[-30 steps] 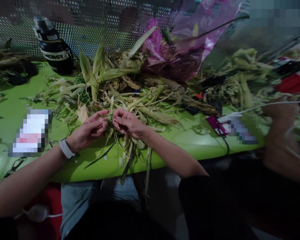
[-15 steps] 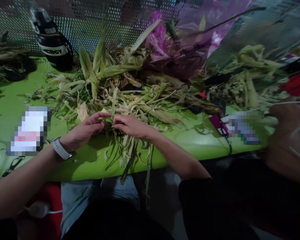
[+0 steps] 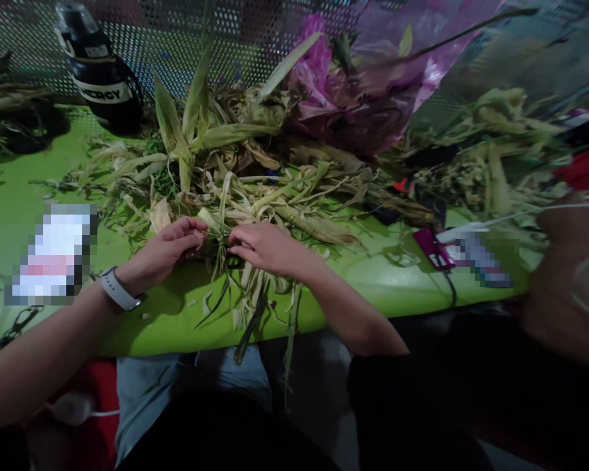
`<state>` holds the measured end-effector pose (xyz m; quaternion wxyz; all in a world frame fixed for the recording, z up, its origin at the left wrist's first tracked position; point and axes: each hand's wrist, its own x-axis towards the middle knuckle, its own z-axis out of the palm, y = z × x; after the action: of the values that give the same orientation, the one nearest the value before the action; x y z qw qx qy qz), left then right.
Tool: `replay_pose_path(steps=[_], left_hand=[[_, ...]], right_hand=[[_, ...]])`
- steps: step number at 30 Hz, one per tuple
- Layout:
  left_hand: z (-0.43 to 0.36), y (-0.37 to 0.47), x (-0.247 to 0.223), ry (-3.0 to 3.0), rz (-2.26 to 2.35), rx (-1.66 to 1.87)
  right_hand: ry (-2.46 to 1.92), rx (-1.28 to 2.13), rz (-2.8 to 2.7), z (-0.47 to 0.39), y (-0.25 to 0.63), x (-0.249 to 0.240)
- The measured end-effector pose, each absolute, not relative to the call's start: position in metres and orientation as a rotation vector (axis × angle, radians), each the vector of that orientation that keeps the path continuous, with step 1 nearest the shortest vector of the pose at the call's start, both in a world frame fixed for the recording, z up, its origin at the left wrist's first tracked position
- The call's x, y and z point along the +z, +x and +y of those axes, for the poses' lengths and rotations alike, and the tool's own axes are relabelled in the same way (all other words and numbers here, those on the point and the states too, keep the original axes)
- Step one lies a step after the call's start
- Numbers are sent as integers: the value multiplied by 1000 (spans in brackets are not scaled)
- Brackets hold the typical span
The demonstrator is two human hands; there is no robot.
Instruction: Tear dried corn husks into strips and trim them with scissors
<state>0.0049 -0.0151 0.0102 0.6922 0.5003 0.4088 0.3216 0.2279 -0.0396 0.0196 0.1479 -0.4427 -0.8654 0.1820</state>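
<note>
A small upright bundle of green and pale leaf strips (image 3: 220,243) stands between my hands at the front of a pile of corn husks (image 3: 294,209). My left hand (image 3: 169,248), with a white band on its wrist, is just left of the bundle. Its fingers are bent toward the thumb in a pinch; whatever they hold is too small to make out. On the bundle's right, my right hand (image 3: 267,247) has thumb and forefinger drawn together near the strips. What lies between those fingertips is not clear. Loose strips hang over the table edge below.
The green-covered table (image 3: 161,320) carries a phone (image 3: 53,252) at left, a black bottle (image 3: 103,85) behind it and a pink plastic bag (image 3: 353,111) at the back. A perforated screen (image 3: 177,39) stands behind. Another person's arm (image 3: 567,261) is at the right beside a second phone (image 3: 485,258).
My hands have drawn slightly apart, the left one to the left and the right one to the right. The bundle of strips between them is now in plainer view.
</note>
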Motion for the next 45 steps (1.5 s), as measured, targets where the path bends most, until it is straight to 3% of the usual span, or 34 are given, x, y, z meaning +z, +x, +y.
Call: replay_pose_path(steps=[5, 12, 15, 28, 34, 38, 41, 45], left_hand=[[-13, 4, 7, 1167, 914, 737], [-16, 5, 1, 1252, 859, 692], [-18, 5, 2, 1295, 843, 686], [-19, 2, 1, 1578, 904, 648], [-20, 4, 3, 1492, 913, 761], [-21, 2, 7, 1454, 858, 802], [-22, 1, 6, 1660, 912, 857], [-26, 0, 1, 2186, 1012, 955]], right_hand=[[-1153, 635, -2354, -39, 232, 25], [-801, 1545, -1652, -42, 211, 15], [-807, 1691, -1582, -43, 205, 9], [-1103, 1209, -1980, -38, 210, 4], [-1060, 1291, -1851, -35, 209, -4], [-953, 917, -1845, -34, 208, -5], [-950, 797, -1866, -36, 208, -5], [-940, 947, -1858, -39, 205, -3]])
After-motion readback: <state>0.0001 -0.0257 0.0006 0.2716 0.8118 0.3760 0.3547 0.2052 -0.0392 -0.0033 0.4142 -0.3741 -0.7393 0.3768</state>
